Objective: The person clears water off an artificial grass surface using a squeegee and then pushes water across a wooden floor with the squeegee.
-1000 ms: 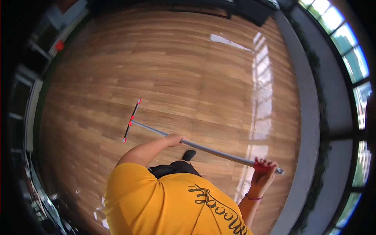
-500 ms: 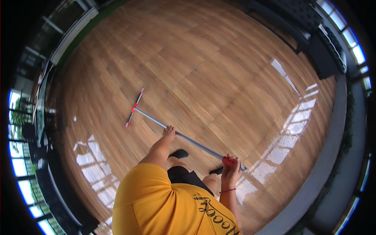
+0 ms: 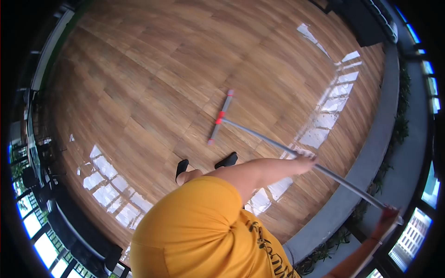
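A floor squeegee [image 3: 225, 106] with a long grey blade and red fittings lies across the wood floor ahead of me. Its metal pole [image 3: 264, 138] slants down to the right. My left hand [image 3: 306, 160] is wrapped round the pole about midway, with the arm stretched across my body. Far to the right, my right hand [image 3: 388, 217] grips the pole's upper end; its fingers are dark and partly blurred, and the red grip there is hard to make out.
Glossy wood flooring [image 3: 139, 83] reflects window light on both sides. A grey curb [image 3: 371, 143] with plants [image 3: 402, 106] borders it on the right. Dark sofas stand at the lower left [image 3: 79, 241] and upper right [image 3: 359, 23]. My dark shoes [image 3: 226, 160] show below the blade.
The squeegee head has moved right across the floor. Both hands have shifted right with the pole, the right hand most, out beyond the curb in the picture. My feet and view have shifted too.
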Demonstrator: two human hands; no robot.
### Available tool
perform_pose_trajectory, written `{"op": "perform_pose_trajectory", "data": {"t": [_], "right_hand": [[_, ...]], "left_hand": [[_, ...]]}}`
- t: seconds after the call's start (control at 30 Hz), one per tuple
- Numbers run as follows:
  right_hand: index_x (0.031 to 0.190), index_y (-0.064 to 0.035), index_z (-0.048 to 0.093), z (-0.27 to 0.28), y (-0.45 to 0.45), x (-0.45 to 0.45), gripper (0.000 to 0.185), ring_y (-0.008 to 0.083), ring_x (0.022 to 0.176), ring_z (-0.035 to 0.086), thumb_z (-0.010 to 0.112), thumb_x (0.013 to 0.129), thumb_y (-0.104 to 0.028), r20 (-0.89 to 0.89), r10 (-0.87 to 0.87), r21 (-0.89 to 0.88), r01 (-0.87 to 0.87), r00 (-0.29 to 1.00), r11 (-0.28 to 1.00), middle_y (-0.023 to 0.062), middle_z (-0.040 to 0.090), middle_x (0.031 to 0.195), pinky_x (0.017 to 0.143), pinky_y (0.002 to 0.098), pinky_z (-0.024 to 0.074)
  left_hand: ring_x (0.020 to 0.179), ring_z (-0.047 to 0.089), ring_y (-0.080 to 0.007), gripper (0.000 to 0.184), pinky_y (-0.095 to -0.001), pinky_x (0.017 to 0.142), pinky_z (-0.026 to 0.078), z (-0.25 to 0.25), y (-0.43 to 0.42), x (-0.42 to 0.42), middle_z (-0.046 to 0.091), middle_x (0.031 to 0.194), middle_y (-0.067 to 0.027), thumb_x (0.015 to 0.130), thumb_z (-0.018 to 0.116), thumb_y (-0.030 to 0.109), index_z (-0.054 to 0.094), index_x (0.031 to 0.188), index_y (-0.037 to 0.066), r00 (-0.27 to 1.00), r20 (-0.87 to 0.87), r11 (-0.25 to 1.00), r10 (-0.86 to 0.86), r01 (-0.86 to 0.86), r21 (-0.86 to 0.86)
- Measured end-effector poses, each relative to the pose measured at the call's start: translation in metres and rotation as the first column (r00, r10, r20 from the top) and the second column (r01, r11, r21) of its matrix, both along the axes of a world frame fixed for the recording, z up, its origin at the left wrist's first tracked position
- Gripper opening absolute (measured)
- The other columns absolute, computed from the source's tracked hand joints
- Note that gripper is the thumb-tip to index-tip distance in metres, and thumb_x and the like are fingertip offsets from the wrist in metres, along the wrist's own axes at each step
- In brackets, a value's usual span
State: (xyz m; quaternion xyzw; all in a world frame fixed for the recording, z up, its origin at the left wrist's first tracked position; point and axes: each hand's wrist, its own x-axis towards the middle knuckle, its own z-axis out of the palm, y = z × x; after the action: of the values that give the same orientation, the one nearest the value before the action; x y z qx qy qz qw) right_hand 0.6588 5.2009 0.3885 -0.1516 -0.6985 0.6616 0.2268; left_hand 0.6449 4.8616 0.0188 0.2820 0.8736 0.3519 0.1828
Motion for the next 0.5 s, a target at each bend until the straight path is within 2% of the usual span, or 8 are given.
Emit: {"op": "perform_pose_trajectory", "data": {"t": [0.07, 0.1, 0.13, 0.27, 0.3, 0.37, 0.43, 0.5], "right_hand": [[0.135, -0.0076, 0.041, 0.079, 0.094, -0.013, 0.042, 0.0179, 0.077, 0.056, 0.048, 0.097, -0.025, -0.035, 0.267, 0.005, -0.267, 0.963, 0.964, 0.0039, 0.056, 0.079, 0.091, 0.047, 0.0459], [0.134, -0.0072, 0.041, 0.109, 0.073, -0.022, 0.04, 0.0194, 0.084, 0.058, 0.046, 0.097, -0.022, -0.03, -0.012, 0.116, 0.016, 0.999, 0.993, 0.0053, 0.059, 0.082, 0.095, 0.0472, 0.043], [0.132, -0.0065, 0.042, 0.137, 0.084, -0.027, 0.039, 0.0205, 0.087, 0.059, 0.046, 0.097, -0.023, -0.038, 0.215, 0.178, -0.205, 0.976, 0.962, 0.0066, 0.06, 0.084, 0.097, 0.0466, 0.0426], [0.103, -0.0017, 0.054, 0.223, 0.1, -0.043, 0.019, 0.0211, 0.084, 0.056, 0.044, 0.097, -0.016, -0.062, 0.246, 0.191, -0.23, 0.967, 0.954, 0.0071, 0.055, 0.079, 0.105, 0.0467, 0.0359], [0.094, -0.0027, 0.052, 0.232, 0.092, -0.045, 0.015, 0.0212, 0.084, 0.055, 0.043, 0.097, -0.015, -0.03, 0.337, 0.191, -0.325, 0.941, 0.926, 0.0071, 0.054, 0.079, 0.106, 0.0463, 0.0355], [0.077, -0.0048, 0.047, 0.248, 0.063, -0.049, 0.022, 0.0216, 0.085, 0.053, 0.041, 0.097, -0.013, 0.038, 0.508, 0.184, -0.506, 0.861, 0.843, 0.0072, 0.05, 0.078, 0.106, 0.0455, 0.0348], [0.079, -0.0055, 0.047, 0.238, 0.032, -0.055, 0.021, 0.0212, 0.084, 0.053, 0.042, 0.097, -0.014, -0.067, 0.439, 0.153, -0.425, 0.896, 0.892, 0.0066, 0.05, 0.079, 0.103, 0.0455, 0.0373], [0.085, -0.0059, 0.048, 0.198, -0.029, -0.066, 0.018, 0.02, 0.083, 0.054, 0.044, 0.097, -0.018, -0.172, 0.475, 0.089, -0.467, 0.863, 0.88, 0.006, 0.051, 0.081, 0.099, 0.0458, 0.0401]], "left_hand": [[0.121, 0.045, -0.0389, 0.051, -0.0718, 0.093, 0.031, 0.062, 0.046, -0.035, 0.045, 0.133, -0.0161, 0.093, 0.042, 0.026, 0.028, 0.139, 0.008, 0.999, 0.053, 0.99, -0.011, 0.003, 0.141], [0.12, 0.045, -0.0389, 0.049, -0.0705, 0.095, 0.03, 0.079, 0.066, -0.052, 0.048, 0.128, -0.0178, 0.094, 0.039, 0.027, 0.029, 0.139, 0.008, 0.998, 0.061, 0.979, -0.019, 0.007, 0.204], [0.12, 0.045, -0.0389, 0.049, -0.0705, 0.095, 0.03, 0.09, 0.08, -0.067, 0.048, 0.128, -0.0178, 0.094, 0.039, 0.027, 0.029, 0.139, 0.008, 0.998, 0.052, 0.976, -0.027, 0.015, 0.215], [0.114, 0.05, -0.0341, 0.041, -0.067, 0.096, 0.032, 0.126, 0.097, -0.1, 0.052, 0.123, -0.0145, 0.095, 0.042, 0.028, 0.037, 0.131, 0.009, 0.994, -0.082, 0.955, -0.078, 0.099, 0.28], [0.113, 0.05, -0.0338, 0.039, -0.066, 0.097, 0.032, 0.135, 0.085, -0.105, 0.053, 0.12, -0.0144, 0.095, 0.041, 0.029, 0.039, 0.129, 0.009, 0.988, -0.148, 0.949, -0.047, 0.09, 0.302], [0.112, 0.051, -0.0325, 0.039, -0.0584, 0.096, 0.037, 0.155, 0.039, -0.115, 0.054, 0.115, -0.0158, 0.095, 0.043, 0.03, 0.042, 0.126, 0.007, 0.993, -0.117, 0.945, -0.024, 0.06, 0.321], [0.105, 0.055, -0.0356, 0.047, -0.047, 0.089, 0.047, 0.179, -0.038, -0.117, 0.057, 0.106, -0.0257, 0.099, 0.037, 0.032, 0.041, 0.128, -0.005, 0.946, -0.319, 0.97, -0.057, 0.127, 0.206], [0.087, 0.061, -0.036, 0.05, -0.0449, 0.072, 0.052, 0.165, -0.109, -0.125, 0.058, 0.095, -0.0259, 0.096, 0.045, 0.032, 0.037, 0.13, -0.005, 0.922, -0.383, 0.987, -0.048, 0.104, 0.126]]}}
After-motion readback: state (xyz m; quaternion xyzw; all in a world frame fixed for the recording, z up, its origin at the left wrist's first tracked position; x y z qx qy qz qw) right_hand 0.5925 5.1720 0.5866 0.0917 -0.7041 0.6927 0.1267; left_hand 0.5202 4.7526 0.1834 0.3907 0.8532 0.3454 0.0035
